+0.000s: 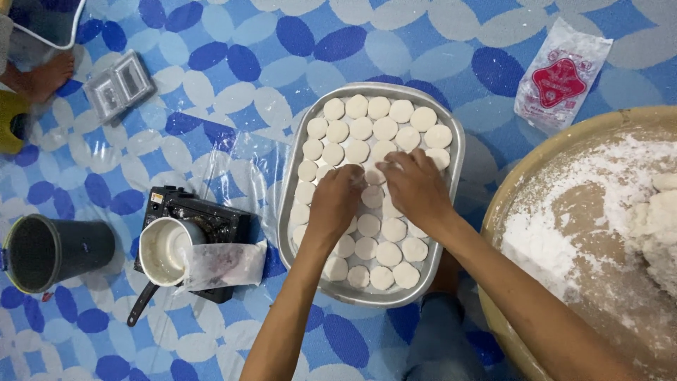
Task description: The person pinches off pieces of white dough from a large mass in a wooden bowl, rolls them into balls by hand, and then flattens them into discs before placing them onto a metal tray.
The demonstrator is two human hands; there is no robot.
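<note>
A rounded metal tray [455, 152] lies on the patterned floor mat, filled with several flat white dough discs [361, 128] in rows. Both hands reach over the middle of it. My left hand [337, 200] rests knuckles up on the discs, fingers curled down onto them. My right hand [416, 187] lies just to its right, fingertips touching a disc near the tray's centre. Whether either hand grips a disc is hidden by the fingers.
A big tan basin [546, 152] with flour and a lump of dough [659, 219] sits at the right. A black press with a white cup and plastic sheet [190, 243] stands left of the tray. A dark bucket [49, 250], a printed packet [562, 77] and someone's bare foot [46, 77] lie around.
</note>
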